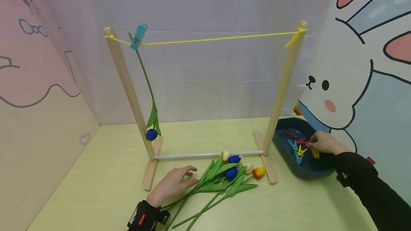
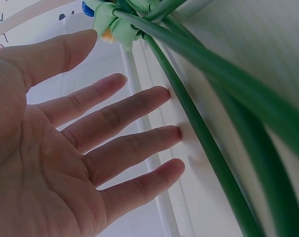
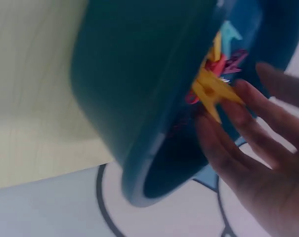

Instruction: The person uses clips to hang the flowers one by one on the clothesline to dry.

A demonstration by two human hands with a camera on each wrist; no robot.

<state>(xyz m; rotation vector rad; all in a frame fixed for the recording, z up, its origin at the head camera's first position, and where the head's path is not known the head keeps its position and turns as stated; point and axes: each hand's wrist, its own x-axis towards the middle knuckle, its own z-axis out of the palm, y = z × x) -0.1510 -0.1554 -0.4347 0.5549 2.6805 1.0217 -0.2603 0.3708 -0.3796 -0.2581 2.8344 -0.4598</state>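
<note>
My left hand (image 1: 178, 183) lies flat and open on the table, fingers straight, beside the green stems of a bunch of artificial tulips (image 1: 224, 177). The left wrist view shows its spread fingers (image 2: 114, 133) close to the stems (image 2: 203, 128), holding nothing. My right hand (image 1: 316, 143) reaches into a dark blue tray (image 1: 284, 150) at the right. Its nearly straight fingertips (image 3: 238, 128) touch a yellow clothespin (image 3: 211, 89) among red and blue ones (image 1: 300, 147). A blue tulip (image 1: 151, 134) hangs head down from a teal clothespin (image 1: 139, 36) on the yellow string (image 1: 218, 39).
A wooden rack with two slanted posts (image 1: 128, 85) and a white bottom bar (image 1: 205, 155) stands mid-table, with the string tied across its top. Walls with cartoon rabbit drawings close in the left, back and right sides.
</note>
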